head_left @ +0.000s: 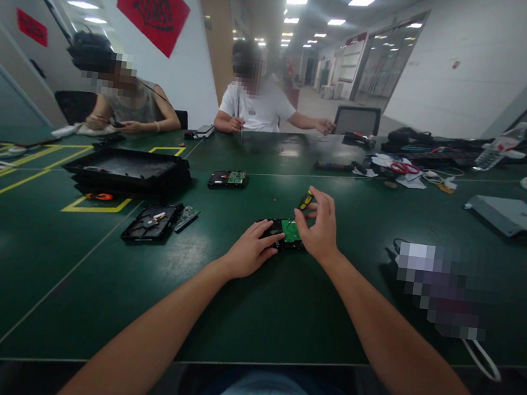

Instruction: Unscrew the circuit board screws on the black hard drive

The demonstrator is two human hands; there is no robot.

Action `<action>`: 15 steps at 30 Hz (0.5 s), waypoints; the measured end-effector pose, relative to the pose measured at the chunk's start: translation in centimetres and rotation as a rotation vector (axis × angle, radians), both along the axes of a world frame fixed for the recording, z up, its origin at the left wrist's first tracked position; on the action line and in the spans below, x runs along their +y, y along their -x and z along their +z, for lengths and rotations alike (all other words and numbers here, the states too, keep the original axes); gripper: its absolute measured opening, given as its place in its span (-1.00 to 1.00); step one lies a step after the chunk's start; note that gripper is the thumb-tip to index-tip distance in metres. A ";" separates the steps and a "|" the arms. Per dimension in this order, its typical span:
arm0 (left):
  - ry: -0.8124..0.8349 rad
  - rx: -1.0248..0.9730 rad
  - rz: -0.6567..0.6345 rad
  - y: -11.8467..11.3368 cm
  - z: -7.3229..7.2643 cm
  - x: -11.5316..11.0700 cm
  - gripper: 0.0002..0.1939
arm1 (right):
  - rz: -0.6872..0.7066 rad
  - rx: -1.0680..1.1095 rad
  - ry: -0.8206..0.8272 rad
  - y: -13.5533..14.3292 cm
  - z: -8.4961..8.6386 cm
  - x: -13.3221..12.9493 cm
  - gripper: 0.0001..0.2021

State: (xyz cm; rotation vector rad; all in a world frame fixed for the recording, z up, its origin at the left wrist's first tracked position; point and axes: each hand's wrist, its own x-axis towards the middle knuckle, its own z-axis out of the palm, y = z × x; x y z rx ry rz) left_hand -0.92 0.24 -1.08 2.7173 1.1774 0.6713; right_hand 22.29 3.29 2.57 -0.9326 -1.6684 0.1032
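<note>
A hard drive (292,230) with a green circuit board facing up lies flat on the table in front of me. My left hand (251,247) rests over its left end, fingers gripping the black casing. My right hand (320,225) is closed around the handle of a small black-and-yellow screwdriver (306,200), held above the board's right side. The screwdriver's tip is too small to make out against the board.
Left of my hands sit an opened drive casing (152,222) and a loose circuit board (186,219). Beyond are black trays (127,168) and another hard drive (228,179). A grey metal box (518,218) stands at right. Two people (260,104) sit across the green table (134,310).
</note>
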 end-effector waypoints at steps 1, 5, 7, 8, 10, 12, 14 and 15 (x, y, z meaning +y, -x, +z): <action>-0.001 -0.005 0.001 0.0 0.0 0.0 -0.51 | 0.003 0.000 0.002 0.0 0.0 0.0 -0.39; 0.002 -0.008 0.004 0.0 0.0 0.0 -0.52 | 0.003 0.004 0.014 0.1 -0.1 0.1 -0.38; 0.006 -0.002 0.008 0.0 -0.1 0.0 -0.53 | 0.004 0.006 0.020 0.1 -0.1 0.1 -0.38; 0.008 0.002 0.008 0.0 -0.1 0.1 -0.53 | 0.005 0.005 0.022 0.1 -0.1 0.2 -0.38; 0.009 0.009 0.006 0.0 -0.2 0.1 -0.52 | 0.004 0.005 0.017 0.0 -0.1 0.2 -0.38; 0.007 0.012 0.001 0.0 -0.2 0.1 -0.52 | -0.001 0.004 0.006 0.1 -0.1 0.2 -0.38; 0.006 0.010 0.001 0.0 -0.2 0.1 -0.52 | 0.004 0.005 -0.002 0.2 -0.1 0.1 -0.38; 0.006 0.009 0.002 0.0 -0.1 0.1 -0.52 | 0.006 0.005 -0.004 0.2 -0.2 0.1 -0.38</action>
